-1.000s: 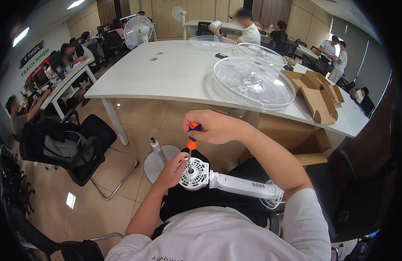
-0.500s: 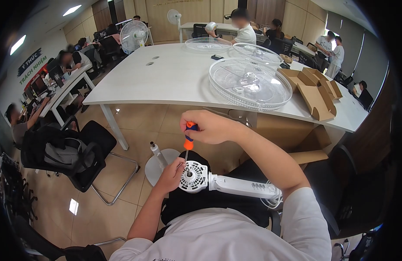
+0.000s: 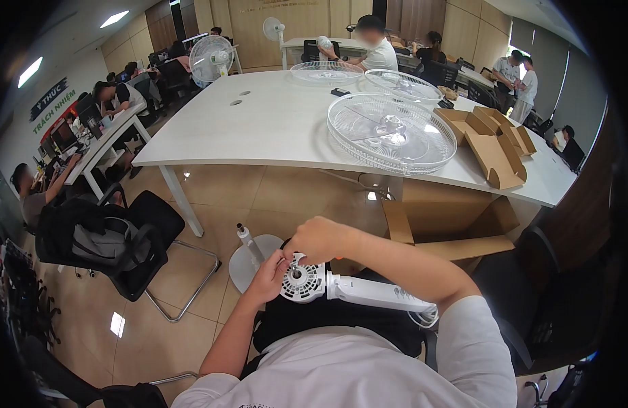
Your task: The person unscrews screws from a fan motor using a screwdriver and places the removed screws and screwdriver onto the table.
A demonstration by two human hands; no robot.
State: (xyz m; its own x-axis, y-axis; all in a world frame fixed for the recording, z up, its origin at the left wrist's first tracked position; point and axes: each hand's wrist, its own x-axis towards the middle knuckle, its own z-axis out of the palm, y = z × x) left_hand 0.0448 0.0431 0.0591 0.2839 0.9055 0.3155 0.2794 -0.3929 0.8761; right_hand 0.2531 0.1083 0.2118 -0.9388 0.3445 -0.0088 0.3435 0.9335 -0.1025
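Note:
The white fan's round motor housing [image 3: 302, 284], with its slotted front and central shaft, rests on my lap. Its white neck [image 3: 372, 291] with a row of buttons stretches right beneath my forearm. My left hand [image 3: 265, 280] is closed at the housing's left rim, thumb and fingers at its upper edge. Over the top of the housing is my right hand [image 3: 317, 239], fingers bent and meeting the left fingertips; any small part between them is hidden. A bit of the orange screwdriver [image 3: 338, 258] peeks out under the right palm, the rest covered.
A white fan stand [image 3: 249, 241] with a round base is on the floor beyond my left hand. Clear fan guards [image 3: 392, 132] and cardboard inserts [image 3: 487, 146] lie on the white table [image 3: 191, 136]. An open carton [image 3: 457, 217] sits below it, a black chair [image 3: 144, 231] leftward.
My right hand has come down to the housing. The screwdriver, upright at the housing's edge before, is now mostly hidden under that hand. My left hand stays nearly in place.

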